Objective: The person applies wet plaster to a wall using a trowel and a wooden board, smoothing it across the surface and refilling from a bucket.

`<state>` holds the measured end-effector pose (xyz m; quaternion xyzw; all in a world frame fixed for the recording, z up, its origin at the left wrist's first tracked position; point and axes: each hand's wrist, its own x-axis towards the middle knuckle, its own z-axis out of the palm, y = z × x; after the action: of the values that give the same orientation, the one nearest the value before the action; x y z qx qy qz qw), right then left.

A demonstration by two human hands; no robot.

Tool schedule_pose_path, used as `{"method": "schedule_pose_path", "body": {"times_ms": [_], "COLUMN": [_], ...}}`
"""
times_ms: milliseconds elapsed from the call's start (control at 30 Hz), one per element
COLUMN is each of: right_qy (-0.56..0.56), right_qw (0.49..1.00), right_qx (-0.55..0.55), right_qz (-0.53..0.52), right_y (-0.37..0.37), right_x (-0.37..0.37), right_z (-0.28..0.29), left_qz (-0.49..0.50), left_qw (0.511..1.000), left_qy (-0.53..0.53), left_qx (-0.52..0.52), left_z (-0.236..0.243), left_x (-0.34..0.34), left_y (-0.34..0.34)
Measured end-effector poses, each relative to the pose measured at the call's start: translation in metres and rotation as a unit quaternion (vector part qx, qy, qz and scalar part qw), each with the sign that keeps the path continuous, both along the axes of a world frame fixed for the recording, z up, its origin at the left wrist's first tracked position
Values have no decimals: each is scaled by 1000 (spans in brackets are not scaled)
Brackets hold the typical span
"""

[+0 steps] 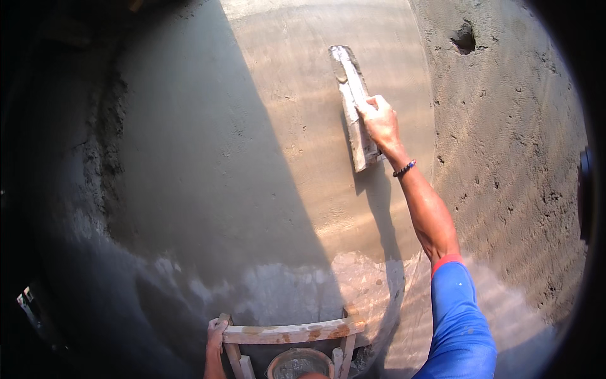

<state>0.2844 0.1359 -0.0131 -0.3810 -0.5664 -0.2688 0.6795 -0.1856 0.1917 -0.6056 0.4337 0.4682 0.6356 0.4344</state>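
My right hand (377, 121) is closed on the handle of a long plastering trowel (355, 143), which lies against the smoothed grey plaster (284, 76) in the upper middle. A dark beaded band circles my right wrist. My left hand (216, 330) grips the left end of a worn wooden frame (284, 333) at the bottom of the view. A round bucket (274, 366) with grey wet material inside sits within that frame, partly hidden by the lower edge.
Rougher, pitted plaster (505, 158) runs down the right, with a dark hole (465, 39) near the top. A rough ridge (108, 151) borders the smooth area on the left. A paler, uneven band (271, 284) crosses the lower part. Shadow covers much of the left half.
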Motion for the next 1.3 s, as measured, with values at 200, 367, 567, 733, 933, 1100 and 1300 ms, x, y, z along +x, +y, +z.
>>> {"method": "schedule_pose_path", "body": {"times_ms": [200,367,567,733,933,1100,1300], "right_qy": [19,-219,-501,-278,-216,-407,-612], "right_qw": [988,960,823,952,961,902,728], "right_qx": [-146,-158,-265,-82,-141,-128,-309], "right_qz": [-51,-80,-9,-98,-103,-58,6], "right_y": [26,38,28,13,52,54,41], "right_x": [1,-127,-159,-109,-125,-242,-241], "right_z": [50,-61,-208,-54,5,-153,-300], "left_qz": [-2,13,10,24,14,142,512], "left_qw": [1000,999,999,999,999,987,815], "left_qy": [24,29,22,22,33,-78,-224], "left_qx": [-20,-21,-24,-29,-32,0,-152], "left_z": [1,2,-4,-2,-6,-27,44], "left_x": [10,-4,5,1,14,-19,62], "left_y": [-5,-13,4,-4,-4,3,-55]}}
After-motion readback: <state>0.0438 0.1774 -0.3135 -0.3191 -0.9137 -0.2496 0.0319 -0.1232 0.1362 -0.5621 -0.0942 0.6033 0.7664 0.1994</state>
